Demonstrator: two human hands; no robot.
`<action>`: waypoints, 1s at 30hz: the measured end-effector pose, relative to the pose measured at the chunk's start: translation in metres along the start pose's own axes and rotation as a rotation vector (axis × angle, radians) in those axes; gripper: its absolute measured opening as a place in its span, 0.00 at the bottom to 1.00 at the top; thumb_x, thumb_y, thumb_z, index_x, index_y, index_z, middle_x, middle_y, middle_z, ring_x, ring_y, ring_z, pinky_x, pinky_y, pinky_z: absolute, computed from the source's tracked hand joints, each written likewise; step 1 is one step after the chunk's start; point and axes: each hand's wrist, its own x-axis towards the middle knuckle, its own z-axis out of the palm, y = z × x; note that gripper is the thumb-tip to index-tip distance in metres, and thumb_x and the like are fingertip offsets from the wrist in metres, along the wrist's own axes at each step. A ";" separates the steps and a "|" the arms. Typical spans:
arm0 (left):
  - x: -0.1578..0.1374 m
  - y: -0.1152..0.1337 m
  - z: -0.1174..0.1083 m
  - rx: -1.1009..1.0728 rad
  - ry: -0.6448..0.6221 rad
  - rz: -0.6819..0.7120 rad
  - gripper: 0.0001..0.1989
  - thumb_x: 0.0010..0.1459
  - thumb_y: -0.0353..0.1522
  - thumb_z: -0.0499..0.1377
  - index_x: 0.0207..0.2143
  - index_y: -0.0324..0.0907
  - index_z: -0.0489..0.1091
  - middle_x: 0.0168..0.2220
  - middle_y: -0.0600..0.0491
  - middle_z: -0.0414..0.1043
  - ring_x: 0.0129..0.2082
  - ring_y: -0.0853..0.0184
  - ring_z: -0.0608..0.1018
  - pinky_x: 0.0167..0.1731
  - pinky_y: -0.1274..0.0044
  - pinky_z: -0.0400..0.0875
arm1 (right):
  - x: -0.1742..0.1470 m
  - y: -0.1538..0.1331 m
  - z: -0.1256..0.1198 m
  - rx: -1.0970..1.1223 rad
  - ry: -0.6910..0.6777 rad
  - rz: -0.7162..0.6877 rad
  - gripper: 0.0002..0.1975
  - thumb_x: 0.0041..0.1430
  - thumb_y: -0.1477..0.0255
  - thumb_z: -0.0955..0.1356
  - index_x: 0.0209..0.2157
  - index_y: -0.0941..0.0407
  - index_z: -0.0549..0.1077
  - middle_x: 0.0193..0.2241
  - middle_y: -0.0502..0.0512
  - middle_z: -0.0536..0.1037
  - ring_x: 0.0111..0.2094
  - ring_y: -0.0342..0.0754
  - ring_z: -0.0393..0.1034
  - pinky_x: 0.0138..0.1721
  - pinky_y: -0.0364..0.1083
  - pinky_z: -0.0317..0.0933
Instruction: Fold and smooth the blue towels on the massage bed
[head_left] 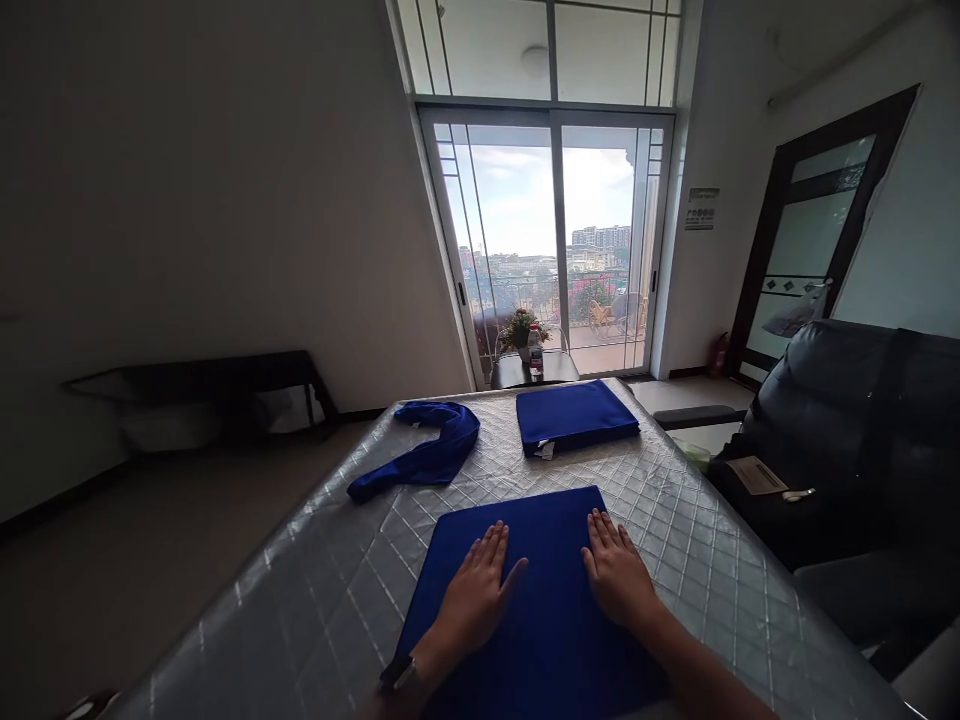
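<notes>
A flat, folded blue cloth (536, 640) lies at the near side of a table with a silvery quilted cover (360, 590). My left hand (480, 590) rests palm down on its left part, fingers stretched out and thumb spread. Near its right edge my right hand (619, 570) also lies flat, fingers extended. Farther back on the right sits a neatly folded blue cloth stack (574, 415) with a small white tag. To the left of that, a loose blue cloth (431, 450) lies in a curved, crumpled shape. Neither hand grips anything.
Beyond the table's far edge stands a small dark table (506, 373) with a potted plant (519, 330) and a bottle (535, 352). A black armchair (847, 430) stands close on the right. Sliding glass doors (555, 240) are behind; a dark covered object (217, 385) is by the left wall.
</notes>
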 end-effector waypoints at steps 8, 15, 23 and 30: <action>-0.041 -0.080 0.012 0.027 0.101 -0.099 0.38 0.70 0.51 0.41 0.71 0.34 0.46 0.72 0.40 0.46 0.72 0.54 0.52 0.68 0.57 0.55 | 0.000 0.002 0.004 -0.042 0.019 0.009 0.33 0.72 0.62 0.48 0.71 0.66 0.48 0.72 0.57 0.44 0.73 0.48 0.33 0.71 0.52 0.32; -0.038 -0.066 0.004 0.009 0.118 -0.125 0.37 0.70 0.51 0.41 0.71 0.36 0.51 0.71 0.38 0.49 0.72 0.54 0.53 0.68 0.56 0.54 | -0.005 -0.002 0.000 -0.171 0.107 -0.038 0.32 0.72 0.65 0.48 0.70 0.68 0.52 0.71 0.62 0.47 0.73 0.52 0.37 0.71 0.55 0.35; -0.036 -0.062 -0.010 0.037 0.074 -0.149 0.41 0.69 0.54 0.39 0.69 0.31 0.53 0.71 0.37 0.50 0.71 0.53 0.55 0.68 0.59 0.55 | -0.057 -0.001 -0.001 -0.112 0.004 -0.040 0.32 0.73 0.61 0.50 0.70 0.63 0.51 0.71 0.57 0.45 0.72 0.52 0.37 0.71 0.56 0.37; -0.011 0.027 -0.034 0.054 0.079 -0.049 0.43 0.68 0.55 0.37 0.68 0.29 0.56 0.71 0.35 0.51 0.71 0.50 0.54 0.68 0.58 0.56 | -0.065 -0.002 0.004 -0.041 -0.044 0.037 0.32 0.73 0.61 0.50 0.71 0.63 0.48 0.72 0.55 0.44 0.73 0.50 0.35 0.71 0.54 0.37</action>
